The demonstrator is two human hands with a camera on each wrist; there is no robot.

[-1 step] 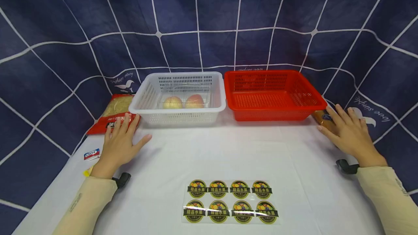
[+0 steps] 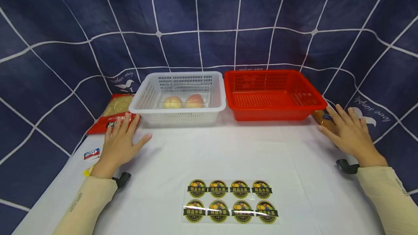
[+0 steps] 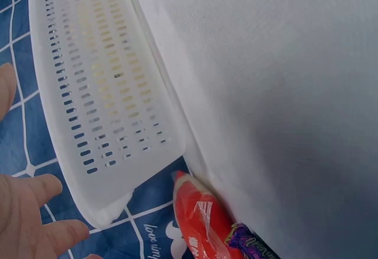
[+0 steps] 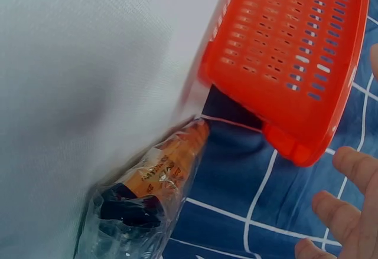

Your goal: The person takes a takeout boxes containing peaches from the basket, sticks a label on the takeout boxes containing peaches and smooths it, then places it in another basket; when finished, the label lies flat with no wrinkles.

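Both hands are spread with nothing held. My left hand point(image 2: 119, 146) hovers in front of a red packet point(image 2: 118, 106) with a clear window, left of the white basket point(image 2: 183, 119). Inside that basket sits a clear plastic box with two peach-like fruits, one yellowish point(image 2: 172, 102) and one pinker point(image 2: 195, 101). On the right, my right hand point(image 2: 352, 135) is beside the red basket point(image 2: 271, 115), its fingers overlapping a brown packet in the head view. The right wrist view shows this packet point(image 4: 156, 179) as orange-brown in clear wrap.
A sheet of round fruit stickers point(image 2: 230, 201) lies at the front of the white tablecloth point(image 2: 225, 151). Small packets, one blue and red point(image 2: 91, 154) and one yellow point(image 2: 87, 171), lie beside the left wrist. A dark blue checked curtain point(image 2: 218, 6) rises behind the baskets.
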